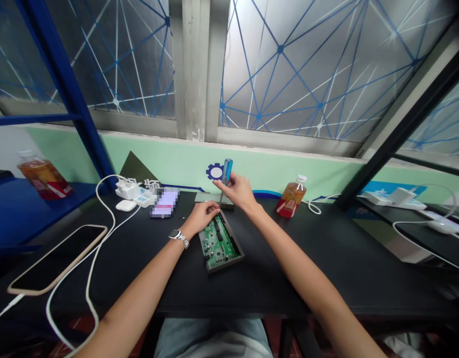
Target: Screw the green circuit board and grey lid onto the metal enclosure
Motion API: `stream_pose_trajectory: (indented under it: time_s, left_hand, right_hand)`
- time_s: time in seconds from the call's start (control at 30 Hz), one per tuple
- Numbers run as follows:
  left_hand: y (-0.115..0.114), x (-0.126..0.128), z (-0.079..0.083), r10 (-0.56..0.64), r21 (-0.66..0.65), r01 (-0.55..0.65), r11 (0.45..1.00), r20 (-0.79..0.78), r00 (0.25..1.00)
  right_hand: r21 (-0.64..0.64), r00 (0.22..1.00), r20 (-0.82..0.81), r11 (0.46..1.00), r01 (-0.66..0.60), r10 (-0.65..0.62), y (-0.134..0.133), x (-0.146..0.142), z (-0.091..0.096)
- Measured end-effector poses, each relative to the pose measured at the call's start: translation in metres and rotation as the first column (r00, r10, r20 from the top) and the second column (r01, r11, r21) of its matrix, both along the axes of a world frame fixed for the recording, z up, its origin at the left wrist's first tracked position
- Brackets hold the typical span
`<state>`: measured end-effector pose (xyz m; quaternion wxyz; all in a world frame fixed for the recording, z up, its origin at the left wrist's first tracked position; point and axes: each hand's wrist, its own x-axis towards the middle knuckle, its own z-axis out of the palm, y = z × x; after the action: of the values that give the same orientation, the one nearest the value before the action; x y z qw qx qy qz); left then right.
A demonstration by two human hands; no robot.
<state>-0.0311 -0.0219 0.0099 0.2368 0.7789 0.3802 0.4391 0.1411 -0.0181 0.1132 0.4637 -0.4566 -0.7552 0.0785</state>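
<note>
On the far left, a bottle of amber drink (45,174) stands on a blue surface beside a blue metal frame. Moving right onto a black desk (274,278), a dark-screened phone in a pale case (58,258) lies near a looping white cable (88,278); behind them sit white plugs on a power strip (143,197) and a second phone (164,203), its screen blurred out. A few tiny specks (184,218), too small to identify, lie just right of that phone. At the centre, a green circuit board (218,241) lies in an open, shallow grey case (237,256) in front of the seated person, turned slightly askew. The left hand (207,214), with a metal-banded watch (179,237) on its wrist, rests at the case's far end, fingers bunched near the screwdriver's shaft; whether they pinch anything cannot be told. The right hand (240,191), raised just beyond, grips the blue handle of an upright screwdriver (227,171), its tip hidden among the left fingers. A flat grey panel (225,201) lies behind, perhaps the cover. The work seems partway: the case is open and the board seated inside, but whether a screw is being tightened or loosened, and how many remain, cannot be seen. Farther right stands another amber bottle (290,197), well apart from the hands.
</note>
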Motion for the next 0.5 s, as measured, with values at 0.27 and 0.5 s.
stream_pose_trajectory:
  time_s: [0.27,0.5]
  left_hand:
    - [0.0010,-0.0029,-0.0003,-0.010,0.016,0.011,1.000,-0.067,0.998]
    - [-0.0003,-0.0017,0.0016,-0.050,0.038,0.052,0.998,-0.052,0.997]
  right_hand:
    - [-0.171,0.944,-0.165,0.935,-0.312,0.285,0.0028,0.0063,-0.0008]
    - [-0.286,0.910,-0.238,0.871,-0.399,0.339,0.0040,0.0061,0.0022]
